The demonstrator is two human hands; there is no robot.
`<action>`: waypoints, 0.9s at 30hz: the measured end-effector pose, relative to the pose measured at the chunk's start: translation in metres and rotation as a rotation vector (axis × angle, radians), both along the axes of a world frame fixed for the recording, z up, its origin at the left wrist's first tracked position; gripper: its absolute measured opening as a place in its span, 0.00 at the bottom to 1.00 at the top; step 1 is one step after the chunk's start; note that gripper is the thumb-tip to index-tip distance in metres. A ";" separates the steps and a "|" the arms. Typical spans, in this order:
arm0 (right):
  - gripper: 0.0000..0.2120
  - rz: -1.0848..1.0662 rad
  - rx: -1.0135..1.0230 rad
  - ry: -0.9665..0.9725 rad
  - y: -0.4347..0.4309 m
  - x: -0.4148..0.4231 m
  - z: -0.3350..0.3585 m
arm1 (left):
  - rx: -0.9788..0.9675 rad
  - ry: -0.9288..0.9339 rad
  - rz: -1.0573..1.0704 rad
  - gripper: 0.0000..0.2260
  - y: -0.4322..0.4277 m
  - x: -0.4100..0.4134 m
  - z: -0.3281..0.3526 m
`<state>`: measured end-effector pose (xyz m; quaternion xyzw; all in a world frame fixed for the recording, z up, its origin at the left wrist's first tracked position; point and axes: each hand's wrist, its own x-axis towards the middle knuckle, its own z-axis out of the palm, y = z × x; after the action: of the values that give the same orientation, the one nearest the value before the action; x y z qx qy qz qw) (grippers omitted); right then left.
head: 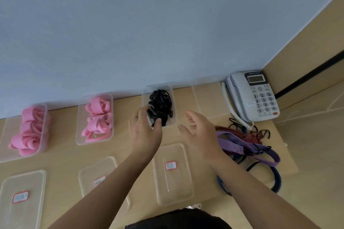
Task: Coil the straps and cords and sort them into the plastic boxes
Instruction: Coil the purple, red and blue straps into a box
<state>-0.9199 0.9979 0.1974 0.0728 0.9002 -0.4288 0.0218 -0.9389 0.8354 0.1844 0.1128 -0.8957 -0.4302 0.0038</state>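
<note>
My left hand (144, 128) grips a coiled black strap (155, 117) at the near end of a clear box (173, 121) that holds several black straps (161, 101). My right hand (200, 129) hovers just right of that box, fingers spread, holding nothing. Two clear boxes further left hold coiled pink straps (29, 130) and more pink straps (98, 117). A loose tangle of purple, red and blue cords with black hooks (247, 145) lies on the table to the right of my right hand.
An empty clear box (206, 98) stands against the wall by a white desk phone (255, 96). Three labelled clear lids (173, 173) lie in the near row. A wooden partition (307, 65) rises at the right. The table edge drops off near the cords.
</note>
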 end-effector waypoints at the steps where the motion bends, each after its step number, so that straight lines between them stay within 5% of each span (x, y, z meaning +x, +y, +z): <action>1: 0.21 0.005 0.029 0.070 0.014 0.014 0.002 | -0.029 0.062 -0.049 0.20 0.009 0.010 0.002; 6: 0.16 -0.111 0.302 0.208 0.108 0.074 -0.002 | -0.075 0.080 -0.332 0.18 0.064 0.050 -0.002; 11: 0.33 0.085 0.590 -0.183 0.195 0.088 -0.028 | -0.182 -0.016 -0.614 0.34 0.126 0.054 -0.004; 14: 0.31 0.194 0.643 -0.231 0.217 0.081 -0.042 | -0.272 -0.079 -0.712 0.38 0.157 0.045 -0.006; 20: 0.20 0.270 0.673 -0.056 0.229 0.070 -0.051 | -0.302 -0.106 -0.574 0.21 0.176 0.038 -0.010; 27: 0.14 0.232 0.397 0.001 0.239 0.074 -0.027 | -0.174 0.044 -0.483 0.08 0.174 0.047 0.013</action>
<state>-0.8459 1.2366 0.1699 -0.0286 0.9693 -0.2379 0.0556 -0.8922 1.0096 0.1969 -0.1145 -0.9301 -0.3421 -0.0698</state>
